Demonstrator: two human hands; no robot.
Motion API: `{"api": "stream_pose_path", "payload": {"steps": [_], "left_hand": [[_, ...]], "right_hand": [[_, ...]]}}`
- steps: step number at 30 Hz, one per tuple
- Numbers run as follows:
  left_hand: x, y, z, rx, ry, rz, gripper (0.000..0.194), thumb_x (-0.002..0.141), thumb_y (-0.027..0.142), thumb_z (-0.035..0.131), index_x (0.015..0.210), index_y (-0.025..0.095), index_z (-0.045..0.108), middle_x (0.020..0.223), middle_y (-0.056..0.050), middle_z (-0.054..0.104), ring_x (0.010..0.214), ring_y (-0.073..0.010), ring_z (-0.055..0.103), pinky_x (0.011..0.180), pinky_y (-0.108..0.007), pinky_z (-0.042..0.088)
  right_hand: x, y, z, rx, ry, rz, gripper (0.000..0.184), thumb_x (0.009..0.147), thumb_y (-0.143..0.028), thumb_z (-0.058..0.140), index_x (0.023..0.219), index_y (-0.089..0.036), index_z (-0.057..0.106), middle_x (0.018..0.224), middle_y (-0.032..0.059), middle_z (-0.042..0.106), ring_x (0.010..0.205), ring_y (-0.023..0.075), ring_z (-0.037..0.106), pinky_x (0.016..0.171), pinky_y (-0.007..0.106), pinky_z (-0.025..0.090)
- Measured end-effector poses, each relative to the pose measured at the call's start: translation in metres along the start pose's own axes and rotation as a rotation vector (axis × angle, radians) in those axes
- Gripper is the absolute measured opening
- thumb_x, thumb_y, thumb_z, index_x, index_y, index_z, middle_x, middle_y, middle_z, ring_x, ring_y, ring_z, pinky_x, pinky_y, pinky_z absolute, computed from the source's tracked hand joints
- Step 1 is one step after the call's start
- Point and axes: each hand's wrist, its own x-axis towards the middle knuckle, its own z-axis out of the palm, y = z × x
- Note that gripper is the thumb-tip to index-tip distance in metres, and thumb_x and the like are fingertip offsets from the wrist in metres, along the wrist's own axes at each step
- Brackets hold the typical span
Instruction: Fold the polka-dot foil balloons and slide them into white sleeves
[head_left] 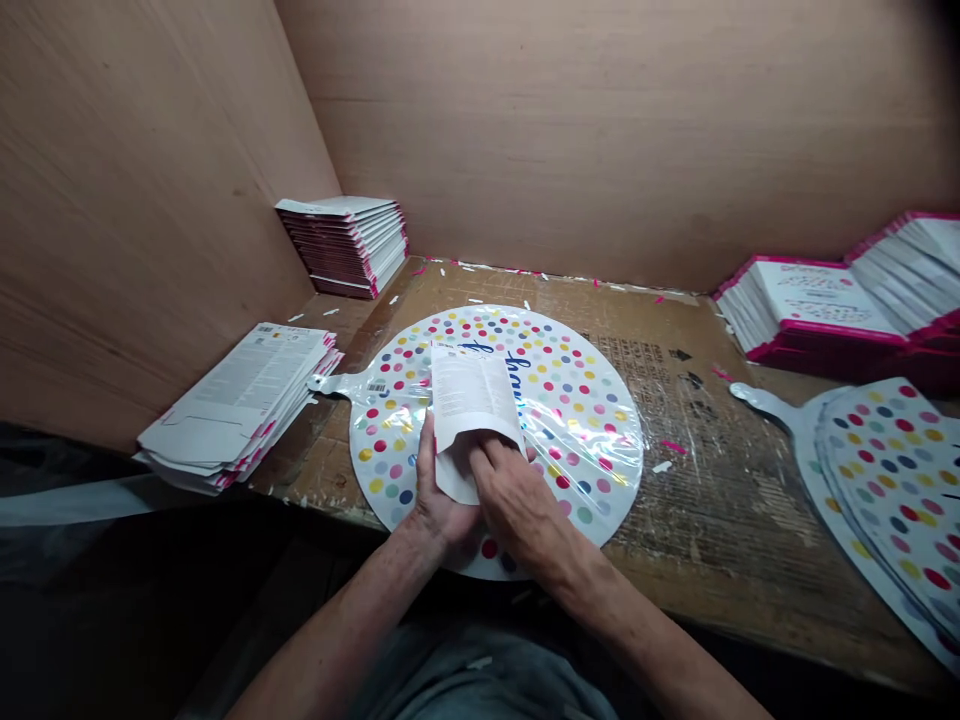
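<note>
A round foil balloon [577, 400] with coloured dots and blue lettering lies flat on the worn table [697, 520], its neck pointing left. A white printed card sleeve [471, 395] rests on the balloon's middle. My left hand [439, 500] grips the sleeve's near left corner from below, thumb along its edge. My right hand [517, 500] is closed over the sleeve's near edge, fingers bent and pressing into its opening.
A pile of flat white card sleeves [240, 400] lies at the left. A taller stack [349, 245] stands in the back left corner. Pink-edged stacks [817, 310] sit at the right, and a heap of dotted balloons [885, 490] lies near right. Brown walls enclose the table.
</note>
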Motion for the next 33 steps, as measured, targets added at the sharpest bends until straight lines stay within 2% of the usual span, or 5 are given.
{"api": "stream_pose_path", "payload": {"steps": [4,7,10,14,33], "left_hand": [[-0.001,0.026,-0.033,0.570,0.174,0.030,0.042,0.073,0.063,0.067,0.062,0.023,0.064,0.058,-0.007,0.062,0.088,-0.0328,0.067,0.073,-0.040,0.052],[0.009,0.037,-0.036,1.021,0.327,0.307,0.038,0.074,0.053,0.071,0.056,0.022,0.057,0.059,-0.006,0.061,0.091,-0.0314,0.066,0.080,-0.040,0.050],[0.029,0.021,-0.016,1.323,0.010,0.664,0.032,0.088,0.045,0.057,0.103,0.020,0.069,0.115,-0.012,0.070,0.120,-0.0314,0.057,0.105,-0.046,0.041],[0.042,-0.020,0.010,1.470,-0.465,0.706,0.047,0.097,0.039,0.041,0.139,0.019,0.050,0.152,-0.012,0.044,0.145,-0.0339,0.030,0.117,-0.057,0.019],[0.057,-0.029,0.018,1.476,-0.704,0.724,0.049,0.100,0.043,0.037,0.144,0.022,0.044,0.156,-0.012,0.037,0.150,-0.0311,0.019,0.119,-0.056,0.011]], "right_hand": [[-0.031,-0.002,-0.016,0.115,0.040,-0.062,0.035,0.089,-0.004,0.043,0.121,-0.009,0.058,0.107,0.0165,0.067,0.094,0.0225,0.066,0.081,0.033,0.057],[-0.060,0.000,-0.024,0.192,0.130,-0.114,0.024,0.093,-0.008,0.046,0.108,-0.011,0.065,0.102,0.0137,0.071,0.089,0.0199,0.069,0.077,0.030,0.058],[-0.082,0.010,-0.029,0.216,0.239,-0.064,0.017,0.093,-0.014,0.053,0.101,-0.015,0.068,0.098,0.0092,0.074,0.084,0.0171,0.069,0.075,0.029,0.057],[-0.099,0.030,-0.036,0.077,0.331,0.107,0.013,0.092,-0.017,0.059,0.098,-0.020,0.070,0.093,0.0063,0.073,0.083,0.0167,0.067,0.076,0.031,0.054],[-0.091,0.035,-0.027,-0.194,0.016,-0.035,0.022,0.098,-0.025,0.051,0.082,-0.017,0.063,0.079,0.0054,0.064,0.077,0.0193,0.055,0.074,0.034,0.041]]}}
